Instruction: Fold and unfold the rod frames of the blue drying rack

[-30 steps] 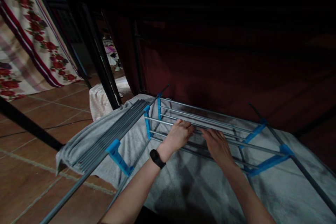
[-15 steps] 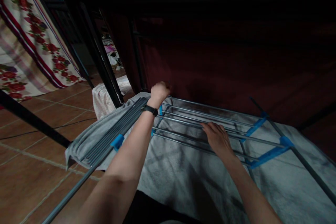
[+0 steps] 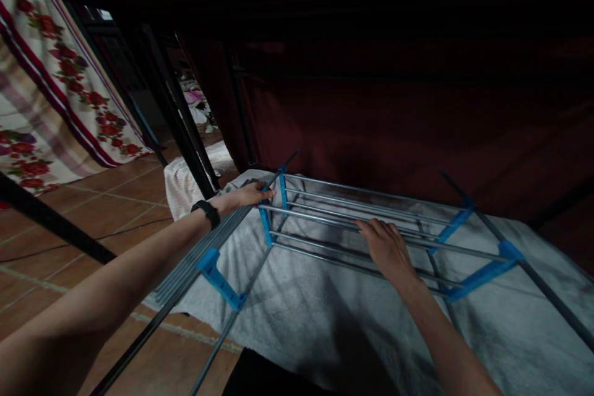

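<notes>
While the dim light is hiding much of the room, the person is working over a folding drying rack [image 3: 371,223] that is lying at 12 o'clock from the camera, spread across a grey towel [image 3: 301,309] on the tiled floor [image 3: 60,260]. The left hand [image 3: 248,196] is stretching out to 11 o'clock and resting on the near corner where the blue plastic joint [image 3: 265,223] is meeting the bundle of folded rods [image 3: 204,241]; its fingers are lying fairly flat and together, and whether they are curling round a rod cannot be told. The right hand [image 3: 387,247] is lying palm down at 1 o'clock, fingers spread loosely over the middle rails, pressing rather than gripping. Judging from this, the step in hand is steadying the frame while handling the hinged side wing, and the next move is calling for a firm hold on the rails so the frame does not slide on the cloth. Thin silvery rods are running in parallel between bright blue brackets [image 3: 482,272], looking light and springy. A black band [image 3: 206,211] is circling the left wrist, and a floral cloth [image 3: 55,105] is hanging at 10 o'clock.
</notes>
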Demonstrator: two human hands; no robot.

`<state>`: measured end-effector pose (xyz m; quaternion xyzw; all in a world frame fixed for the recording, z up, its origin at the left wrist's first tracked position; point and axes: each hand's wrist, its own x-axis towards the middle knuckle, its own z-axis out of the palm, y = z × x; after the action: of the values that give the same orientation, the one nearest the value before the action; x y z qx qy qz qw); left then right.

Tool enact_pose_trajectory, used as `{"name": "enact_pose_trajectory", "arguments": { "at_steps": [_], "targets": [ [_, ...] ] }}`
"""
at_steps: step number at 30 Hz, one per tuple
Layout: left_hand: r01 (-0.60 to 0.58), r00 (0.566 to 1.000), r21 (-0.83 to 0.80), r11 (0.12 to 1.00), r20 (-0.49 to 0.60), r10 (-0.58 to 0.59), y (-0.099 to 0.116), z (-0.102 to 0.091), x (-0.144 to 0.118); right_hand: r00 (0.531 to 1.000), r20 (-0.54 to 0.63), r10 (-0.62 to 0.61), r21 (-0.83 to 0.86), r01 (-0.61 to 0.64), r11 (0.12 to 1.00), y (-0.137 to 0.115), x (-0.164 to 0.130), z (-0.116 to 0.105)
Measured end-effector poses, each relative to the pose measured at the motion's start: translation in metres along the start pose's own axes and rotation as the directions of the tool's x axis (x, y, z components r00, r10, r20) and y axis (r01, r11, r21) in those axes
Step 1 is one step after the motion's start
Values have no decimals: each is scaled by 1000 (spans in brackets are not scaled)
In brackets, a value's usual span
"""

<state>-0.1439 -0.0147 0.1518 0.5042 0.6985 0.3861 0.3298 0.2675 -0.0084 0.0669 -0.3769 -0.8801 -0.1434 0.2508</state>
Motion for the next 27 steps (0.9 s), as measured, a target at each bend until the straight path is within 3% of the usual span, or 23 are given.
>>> {"name": "enact_pose_trajectory", "arguments": {
  "at_steps": [3, 8, 12, 16, 22, 27],
  "targets": [
    [67, 996, -159, 985, 73, -56, -16, 2, -6, 1000, -6, -4, -7, 4, 1000, 0, -1, 0],
    [131, 985, -358, 925, 149, -82, -22, 10, -6, 1000, -8, -21, -17, 21, 1000, -1, -1, -2],
    [110, 990, -351, 930, 119, -72, -22, 13, -4, 998, 32, -46, -5, 46, 999, -16, 9, -3],
    [68, 992, -297, 952, 119, -34, -23, 13, -4, 987, 127, -95, 54, 88, 995, -51, 39, 0],
    [24, 993, -254, 967, 118, 7, -24, 13, -4, 926, 358, -122, 168, 64, 984, -102, 92, 5],
    [11, 991, -265, 964, 130, 24, -23, 13, -7, 893, 410, -186, 261, 81, 962, -119, 127, 4]
  ]
}}
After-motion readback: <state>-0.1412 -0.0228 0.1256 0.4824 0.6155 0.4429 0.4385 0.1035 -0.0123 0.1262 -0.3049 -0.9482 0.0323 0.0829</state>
